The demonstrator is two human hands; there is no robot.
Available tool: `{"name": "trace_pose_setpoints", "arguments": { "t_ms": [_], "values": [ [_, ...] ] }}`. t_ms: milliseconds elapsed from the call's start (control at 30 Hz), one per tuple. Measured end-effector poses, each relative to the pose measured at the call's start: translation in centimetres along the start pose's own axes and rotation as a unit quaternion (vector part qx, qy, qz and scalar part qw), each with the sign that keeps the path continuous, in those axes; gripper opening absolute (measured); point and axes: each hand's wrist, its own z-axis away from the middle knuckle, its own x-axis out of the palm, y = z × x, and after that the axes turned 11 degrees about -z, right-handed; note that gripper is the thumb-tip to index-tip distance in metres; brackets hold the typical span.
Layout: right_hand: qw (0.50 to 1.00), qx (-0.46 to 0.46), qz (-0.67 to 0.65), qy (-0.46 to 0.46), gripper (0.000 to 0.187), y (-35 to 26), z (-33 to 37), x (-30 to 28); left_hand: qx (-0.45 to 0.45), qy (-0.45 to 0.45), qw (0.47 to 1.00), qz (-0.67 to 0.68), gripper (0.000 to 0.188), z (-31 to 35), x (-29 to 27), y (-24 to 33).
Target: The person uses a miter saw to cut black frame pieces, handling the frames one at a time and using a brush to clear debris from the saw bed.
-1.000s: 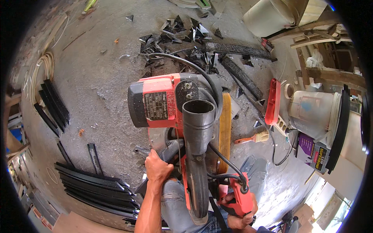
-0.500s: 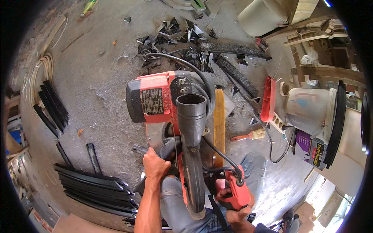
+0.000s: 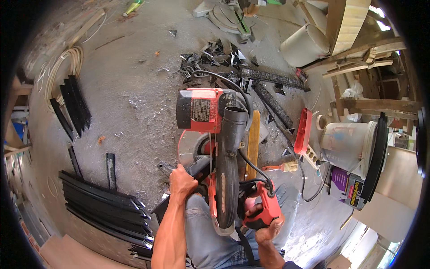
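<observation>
A red and black mitre saw (image 3: 200, 110) stands in front of my legs, with a black dust spout (image 3: 234, 119) on top. My right hand (image 3: 267, 229) is wrapped round its red D-shaped handle (image 3: 267, 207). My left hand (image 3: 182, 184) is closed at the left of the saw, beside the grey fence. A black strip (image 3: 160, 207) runs out from under that hand and forearm; it seems to be gripped there, though the fingertips are hidden. The blade and the cutting spot are covered by the saw's body.
Black offcuts (image 3: 210, 56) lie heaped beyond the saw. Black strips (image 3: 103, 201) are stacked at the left. To the right are a paintbrush (image 3: 282, 167), a red plastic piece (image 3: 303, 130), a power strip (image 3: 310, 157) and a white bucket (image 3: 347, 140). A black cord loops nearby.
The saw's head has gone down, away from the camera, with my right hand still on its handle. My left hand stays at the fence. The whole view has shifted slightly.
</observation>
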Motion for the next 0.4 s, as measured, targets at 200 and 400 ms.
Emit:
{"name": "trace_pose_setpoints", "arguments": {
  "t_ms": [200,400],
  "values": [
    [0.998,-0.027,-0.051,-0.005,0.084,0.0,-0.4,0.6,-0.019,-0.014,1.000,-0.005,0.036,0.3,-0.2,0.0],
    [0.998,0.024,-0.050,0.016,0.080,-2.8,-1.1,1.8,-0.031,-0.039,0.999,0.003,0.052,0.6,-1.7,1.0]
  ]
}}
